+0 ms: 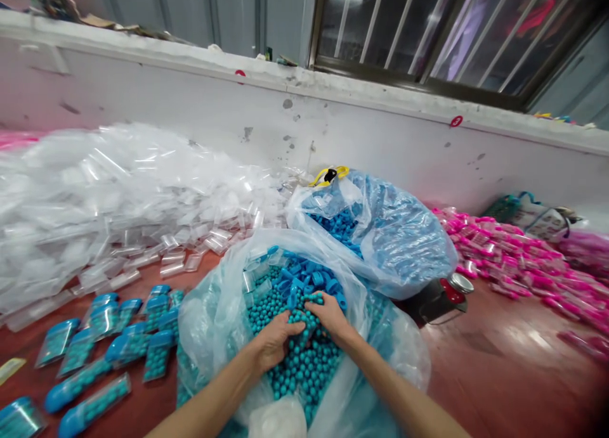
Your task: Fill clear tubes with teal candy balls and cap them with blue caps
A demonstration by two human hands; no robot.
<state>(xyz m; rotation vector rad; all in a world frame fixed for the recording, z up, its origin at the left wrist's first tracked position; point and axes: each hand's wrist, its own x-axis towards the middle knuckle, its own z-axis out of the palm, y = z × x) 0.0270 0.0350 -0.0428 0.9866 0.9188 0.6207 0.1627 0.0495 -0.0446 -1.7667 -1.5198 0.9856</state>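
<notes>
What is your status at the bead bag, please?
Left hand and right hand among teal beads. Beads loose in open bag. Blue caps on beads, just beyond hands.

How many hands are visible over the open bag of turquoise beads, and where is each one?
2. The left hand is among the turquoise beads; the right hand is beside the blue caps. No third hand shows.

Beads (304,374) are contained in an open bag (209,305) at centre; caps (316,279) are heaped on their far side within it. A second bag (409,241) is placed behind, to the right. Containers (143,203) are piled left, with bead-filled containers (157,355) laid nearer. Far right, another heap (504,254) is located before the wall (380,153).
</notes>
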